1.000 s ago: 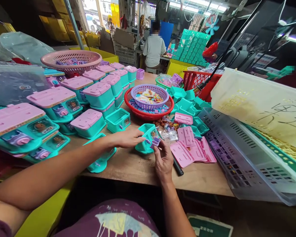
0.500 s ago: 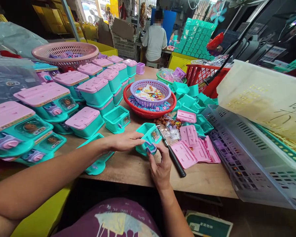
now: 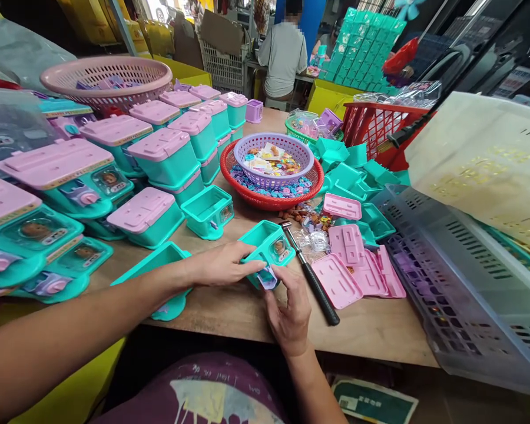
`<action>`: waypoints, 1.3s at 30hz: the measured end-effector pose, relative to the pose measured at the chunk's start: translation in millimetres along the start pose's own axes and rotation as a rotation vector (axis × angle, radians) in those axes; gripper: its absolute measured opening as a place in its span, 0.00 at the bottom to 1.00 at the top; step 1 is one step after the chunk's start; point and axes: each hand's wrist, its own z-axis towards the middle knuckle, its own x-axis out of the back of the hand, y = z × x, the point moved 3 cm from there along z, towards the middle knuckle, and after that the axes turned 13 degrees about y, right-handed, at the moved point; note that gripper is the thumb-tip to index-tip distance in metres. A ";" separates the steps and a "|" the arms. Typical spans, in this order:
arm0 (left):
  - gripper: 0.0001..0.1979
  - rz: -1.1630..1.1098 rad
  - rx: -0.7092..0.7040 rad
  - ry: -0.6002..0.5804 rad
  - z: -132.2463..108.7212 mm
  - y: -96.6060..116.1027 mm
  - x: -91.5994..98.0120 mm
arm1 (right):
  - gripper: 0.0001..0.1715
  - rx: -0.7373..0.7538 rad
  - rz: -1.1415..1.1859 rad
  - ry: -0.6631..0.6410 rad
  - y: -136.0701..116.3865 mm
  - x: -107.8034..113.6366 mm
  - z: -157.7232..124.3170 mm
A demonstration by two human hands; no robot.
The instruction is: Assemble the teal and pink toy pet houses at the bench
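A teal plastic box [image 3: 261,235] with a round clear window on its front stands on the wooden table [image 3: 221,315] before me. My left hand [image 3: 223,263] grips its near left side, thumb reaching over the front. Between the thumb and fingers of my right hand [image 3: 290,309] is a small purple plastic piece [image 3: 268,279], held against the lower front of the box. My fingers partly cover how the two meet. A black-handled hammer [image 3: 311,277] lies just right of the box. Two more open teal boxes stand to the left, one [image 3: 148,259] partly behind my left forearm.
Teal boxes with pink lids [image 3: 159,144] are stacked at left. A purple basket [image 3: 274,179] of small parts sits inside a red basket [image 3: 265,206]. Pink lids [image 3: 337,282] and a clear plastic crate [image 3: 446,294] are at right. A person [image 3: 285,56] sits farther back.
The purple piece has tipped at the box front, showing more of its pale face. Both hands stay at the box. The view has shifted slightly.
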 end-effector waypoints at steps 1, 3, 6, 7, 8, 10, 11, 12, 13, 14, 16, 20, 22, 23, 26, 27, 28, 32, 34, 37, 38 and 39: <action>0.21 0.006 -0.008 0.017 0.0 0.4 -1.2 | 0.29 0.000 -0.002 0.006 -0.3 0.1 -0.2; 0.20 0.017 -0.003 0.045 -0.1 0.4 -2.6 | 0.29 -0.006 -0.008 0.011 -0.4 0.3 -0.8; 0.19 0.015 -0.015 0.041 -0.9 0.1 -3.7 | 0.29 -0.005 -0.026 0.007 -0.1 1.4 -1.8; 0.19 0.015 -0.021 0.037 -1.4 0.0 -3.9 | 0.29 0.000 -0.033 0.000 -0.2 1.9 -2.1; 0.19 0.018 -0.024 0.035 -2.1 0.0 -4.0 | 0.29 0.010 -0.040 -0.008 -0.4 2.4 -2.3; 0.19 0.025 -0.020 0.034 -3.8 0.3 -3.7 | 0.29 0.034 -0.052 -0.024 -1.1 3.1 -2.6; 0.19 0.028 -0.015 0.033 -4.8 0.8 -3.6 | 0.29 0.049 -0.059 -0.029 -1.4 3.4 -2.7; 0.19 0.031 -0.010 0.032 -5.9 1.5 -3.3 | 0.30 0.060 -0.068 -0.031 -1.7 3.6 -2.8; 0.20 0.034 -0.006 0.034 -7.0 2.4 -3.0 | 0.30 0.067 -0.076 -0.033 -1.9 3.8 -2.9; 0.20 0.036 -0.005 0.034 -8.0 3.4 -2.8 | 0.29 0.070 -0.083 -0.034 -1.9 4.1 -3.0; 0.20 0.040 -0.012 0.033 -9.6 5.4 -2.9 | 0.29 0.068 -0.092 -0.041 -1.8 4.8 -3.5; 0.18 0.046 -0.025 0.029 -9.3 5.7 -5.2 | 0.30 0.068 -0.084 -0.066 -1.6 6.5 -5.3; 0.19 0.046 -0.019 0.038 -7.7 3.4 -6.9 | 0.30 0.076 -0.073 -0.074 -1.9 6.5 -6.2; 0.21 0.046 -0.010 0.048 -6.8 1.8 -7.7 | 0.31 0.078 -0.066 -0.075 -2.0 6.1 -6.6; 0.24 0.051 0.018 0.085 -5.6 -2.5 -9.7 | 0.31 0.059 -0.063 -0.050 -2.1 4.0 -7.7; 0.24 0.059 0.023 0.099 -5.9 -3.3 -10.1 | 0.31 0.049 -0.071 -0.033 -2.2 3.4 -8.1; 0.24 0.069 0.025 0.108 -6.7 -3.6 -10.6 | 0.31 0.042 -0.082 -0.018 -2.3 3.0 -8.4; 0.22 0.131 0.013 0.130 -10.6 -1.3 -12.8 | 0.31 0.077 -0.098 -0.021 -4.3 2.5 -9.2; 0.22 0.169 0.001 0.132 -11.7 0.5 -14.3 | 0.31 0.105 -0.091 -0.036 -5.1 3.3 -9.1; 0.20 0.235 -0.029 0.139 -12.5 2.4 -17.1 | 0.30 0.117 -0.088 -0.047 -4.9 5.5 -9.0; 0.19 0.253 -0.043 0.143 -12.8 2.6 -18.2 | 0.29 0.116 -0.092 -0.050 -4.8 6.3 -9.2; 0.19 0.265 -0.057 0.146 -13.1 2.8 -19.5 | 0.28 0.114 -0.098 -0.053 -4.8 7.1 -9.6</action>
